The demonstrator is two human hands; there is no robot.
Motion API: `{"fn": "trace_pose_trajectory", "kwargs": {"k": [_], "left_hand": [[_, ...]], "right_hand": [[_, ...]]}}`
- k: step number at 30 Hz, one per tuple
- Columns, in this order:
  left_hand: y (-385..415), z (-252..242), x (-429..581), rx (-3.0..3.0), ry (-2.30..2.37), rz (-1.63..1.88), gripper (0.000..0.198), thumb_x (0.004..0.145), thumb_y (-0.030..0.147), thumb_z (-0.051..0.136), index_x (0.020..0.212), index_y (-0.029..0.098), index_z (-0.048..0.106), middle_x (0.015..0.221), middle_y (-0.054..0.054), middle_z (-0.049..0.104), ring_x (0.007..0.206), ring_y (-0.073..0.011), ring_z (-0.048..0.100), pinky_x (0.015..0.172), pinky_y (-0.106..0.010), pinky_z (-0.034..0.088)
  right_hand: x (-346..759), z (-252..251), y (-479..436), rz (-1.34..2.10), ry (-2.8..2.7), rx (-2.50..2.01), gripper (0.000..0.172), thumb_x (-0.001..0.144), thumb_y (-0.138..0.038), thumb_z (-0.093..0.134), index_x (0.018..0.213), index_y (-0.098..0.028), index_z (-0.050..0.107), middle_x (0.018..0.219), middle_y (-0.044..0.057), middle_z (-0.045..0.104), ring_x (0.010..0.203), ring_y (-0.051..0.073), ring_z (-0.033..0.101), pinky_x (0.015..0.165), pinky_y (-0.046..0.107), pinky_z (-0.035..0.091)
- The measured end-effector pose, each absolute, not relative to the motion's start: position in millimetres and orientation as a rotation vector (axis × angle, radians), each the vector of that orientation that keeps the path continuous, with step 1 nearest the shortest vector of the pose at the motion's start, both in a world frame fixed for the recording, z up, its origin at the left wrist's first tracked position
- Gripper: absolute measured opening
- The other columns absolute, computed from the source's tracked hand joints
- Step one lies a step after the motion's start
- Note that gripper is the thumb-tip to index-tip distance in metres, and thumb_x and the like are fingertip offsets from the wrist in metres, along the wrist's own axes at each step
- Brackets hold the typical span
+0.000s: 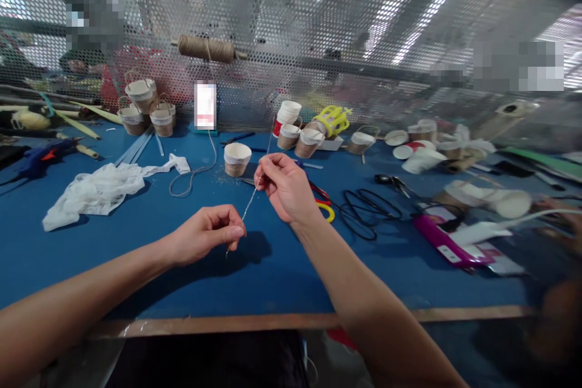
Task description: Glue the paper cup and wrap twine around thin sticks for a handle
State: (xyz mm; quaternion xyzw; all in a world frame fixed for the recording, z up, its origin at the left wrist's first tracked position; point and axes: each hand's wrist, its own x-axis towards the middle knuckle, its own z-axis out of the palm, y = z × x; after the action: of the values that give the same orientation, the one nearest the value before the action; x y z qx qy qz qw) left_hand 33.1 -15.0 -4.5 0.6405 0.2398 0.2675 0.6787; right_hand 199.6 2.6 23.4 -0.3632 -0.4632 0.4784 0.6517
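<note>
Apparently, left hand (213, 233) and right hand (286, 187) are tautening a thin, pale twisted strand (250, 201) in pinched fingers (233, 232), next requiring steadiness.

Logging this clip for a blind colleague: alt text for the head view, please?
A person's left hand and right hand pinch a thin pale strand above a blue table. Beyond them stands a small brown-and-white cup; crumpled white fabric lies to the left.
</note>
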Motion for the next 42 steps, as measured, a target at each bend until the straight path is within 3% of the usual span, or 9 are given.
{"fn": "trace_pose_trajectory", "kwargs": {"k": [6,12,20,25,37,42], "left_hand": [[-2,6,26,1.666,0.567,0.506,0.017,0.076,0.03,0.057,0.073,0.013,0.057,0.068,0.0,0.058,0.064,-0.0103,0.05,0.065,-0.025,0.038],[25,24,27,1.443,0.588,0.918,0.022,0.074,0.031,0.061,0.086,0.013,0.057,0.067,0.001,0.057,0.059,-0.0082,0.049,0.06,-0.024,0.04],[29,24,38,1.253,0.542,0.979,0.016,0.065,0.023,0.069,0.065,0.012,0.057,0.053,0.003,0.055,0.051,-0.0068,0.049,0.053,-0.022,0.038],[26,21,36,1.152,0.555,1.072,0.016,0.064,0.023,0.07,0.067,0.013,0.057,0.052,0.004,0.054,0.049,-0.0061,0.049,0.052,-0.021,0.038],[24,18,38,1.11,0.573,1.119,0.018,0.061,0.024,0.072,0.068,0.014,0.058,0.055,0.004,0.056,0.052,-0.0067,0.051,0.055,-0.021,0.04],[28,18,32,1.293,0.764,0.987,0.024,0.067,0.035,0.066,0.065,0.015,0.053,0.051,0.004,0.051,0.047,-0.0071,0.044,0.049,-0.022,0.034]], "right_hand": [[200,26,-1,1.129,-1.178,-0.841,0.019,0.069,-0.031,0.067,0.069,-0.018,0.053,0.054,-0.005,0.057,0.046,0.006,0.049,0.045,0.021,0.038],[192,26,-11,1.335,-1.425,-0.868,0.019,0.07,-0.034,0.066,0.072,-0.016,0.059,0.054,-0.005,0.056,0.047,0.007,0.05,0.045,0.021,0.039],[195,23,-9,1.483,-1.463,-0.933,0.022,0.076,-0.035,0.059,0.071,-0.014,0.061,0.057,-0.003,0.056,0.048,0.005,0.051,0.045,0.018,0.038],[197,23,-9,1.56,-1.422,-0.962,0.017,0.071,-0.029,0.065,0.078,-0.014,0.061,0.056,-0.004,0.057,0.045,0.005,0.05,0.042,0.017,0.035],[196,24,-10,1.597,-1.269,-0.92,0.014,0.066,-0.025,0.068,0.073,-0.014,0.063,0.053,-0.004,0.058,0.042,0.003,0.047,0.04,0.016,0.033],[197,22,-7,1.503,-1.374,-0.992,0.012,0.07,-0.024,0.064,0.076,-0.013,0.064,0.054,-0.004,0.058,0.042,0.003,0.049,0.038,0.015,0.031]]}}
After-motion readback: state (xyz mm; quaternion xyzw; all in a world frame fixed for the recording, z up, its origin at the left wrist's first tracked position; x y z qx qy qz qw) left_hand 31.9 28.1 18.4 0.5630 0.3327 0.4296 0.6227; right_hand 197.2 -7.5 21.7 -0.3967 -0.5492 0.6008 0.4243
